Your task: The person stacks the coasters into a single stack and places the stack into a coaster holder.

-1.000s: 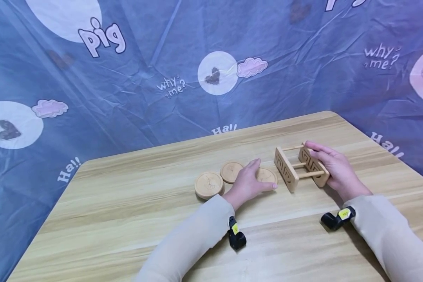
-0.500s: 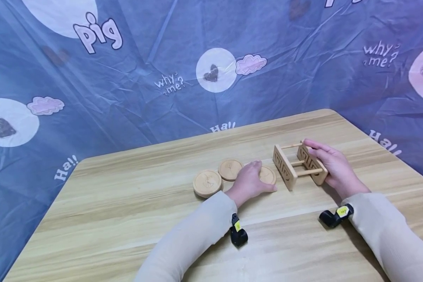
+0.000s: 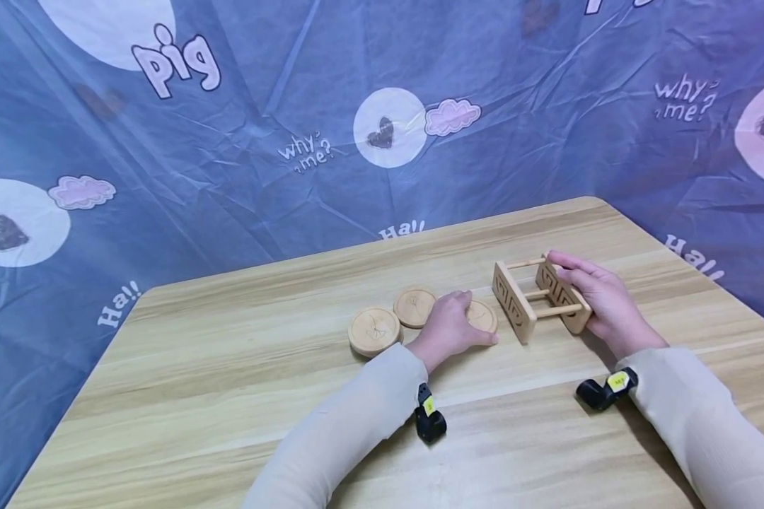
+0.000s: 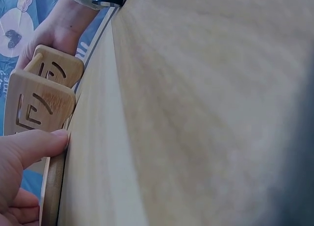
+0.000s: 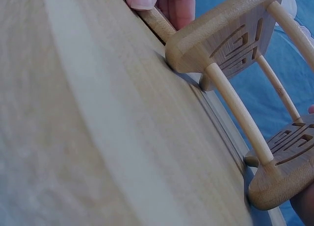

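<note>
My left hand [image 3: 447,326] spans a round wooden coaster [image 3: 482,316] with an engraved top, its thumb and fingers at opposite edges. In the left wrist view the thumb lies against the edge of that coaster [image 4: 51,194], which is low on the table. To its right, my right hand [image 3: 611,305] grips the far-right panel of a wooden coaster holder [image 3: 514,302], two slotted side panels joined by thin dowels. The holder stands a short gap from the held coaster, with nothing between its panels. Fingers behind the right panel are partly hidden.
Left of my left hand lie another coaster [image 3: 414,307] and a small stack of coasters [image 3: 374,331]. All rest on a light wood-grain table [image 3: 229,396]. A blue printed cloth [image 3: 242,177] hangs behind the table's far edge.
The head view has shifted slightly. My left hand has moved a little toward the person while around the coaster; the right hand and the holder look unchanged.
</note>
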Demonstrator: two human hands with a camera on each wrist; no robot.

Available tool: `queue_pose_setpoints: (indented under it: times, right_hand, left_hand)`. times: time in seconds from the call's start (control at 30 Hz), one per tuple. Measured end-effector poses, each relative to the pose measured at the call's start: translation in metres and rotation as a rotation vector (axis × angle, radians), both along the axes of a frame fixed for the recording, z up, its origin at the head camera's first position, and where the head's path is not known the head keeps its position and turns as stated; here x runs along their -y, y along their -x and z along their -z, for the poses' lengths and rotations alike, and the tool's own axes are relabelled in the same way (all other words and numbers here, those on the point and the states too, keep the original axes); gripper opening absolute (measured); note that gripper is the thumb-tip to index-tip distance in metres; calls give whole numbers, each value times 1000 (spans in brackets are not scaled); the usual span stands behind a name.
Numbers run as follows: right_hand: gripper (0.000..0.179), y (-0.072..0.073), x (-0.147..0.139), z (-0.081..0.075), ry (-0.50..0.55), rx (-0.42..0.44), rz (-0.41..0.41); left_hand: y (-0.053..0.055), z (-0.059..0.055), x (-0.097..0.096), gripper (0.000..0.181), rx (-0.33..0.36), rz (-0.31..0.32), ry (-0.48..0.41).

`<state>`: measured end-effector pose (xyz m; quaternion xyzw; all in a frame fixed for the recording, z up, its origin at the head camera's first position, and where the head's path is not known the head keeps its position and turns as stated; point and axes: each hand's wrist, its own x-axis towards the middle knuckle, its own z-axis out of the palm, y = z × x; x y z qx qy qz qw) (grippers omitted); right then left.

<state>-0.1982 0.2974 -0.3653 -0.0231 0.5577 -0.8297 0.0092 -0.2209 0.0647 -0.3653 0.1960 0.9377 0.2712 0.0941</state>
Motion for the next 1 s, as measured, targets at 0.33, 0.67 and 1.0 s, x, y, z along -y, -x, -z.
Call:
queue_pose_setpoints:
  times: [0.33, 0.67, 1.0]
  right_hand:
    - [28, -1, -1, 1, 8, -5, -1]
    - [28, 0, 1, 0, 12, -10, 6]
    - [30, -1, -1, 1, 36, -8, -5]
  left_hand:
    - [-1, -2, 0, 91, 6, -37, -43]
    - [-5, -13, 4, 92, 5, -61, -68]
    - [-7, -24, 14, 92, 2, -63, -63]
